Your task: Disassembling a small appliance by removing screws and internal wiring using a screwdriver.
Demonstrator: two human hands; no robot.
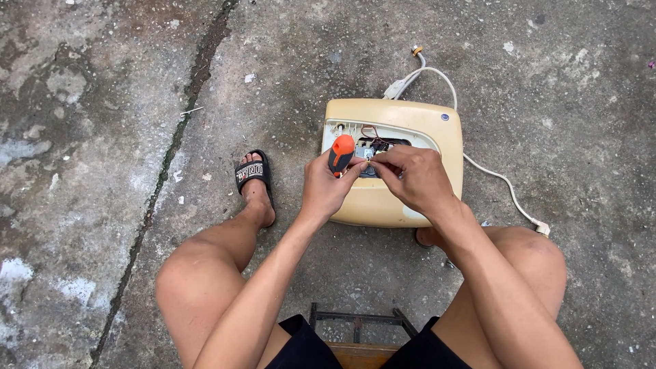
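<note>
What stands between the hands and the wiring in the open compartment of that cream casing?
Nothing visible. The left hand holds the orange-handled screwdriver and the right hand pinches at the wiring in the casing.

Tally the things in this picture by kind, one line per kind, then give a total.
Hands: 2, left hand and right hand
Screwdriver with orange-and-black handle: 1
Cream appliance casing, opened: 1
White cord: 1
Black sandal in view: 1
Stool: 1
Total: 7
</note>
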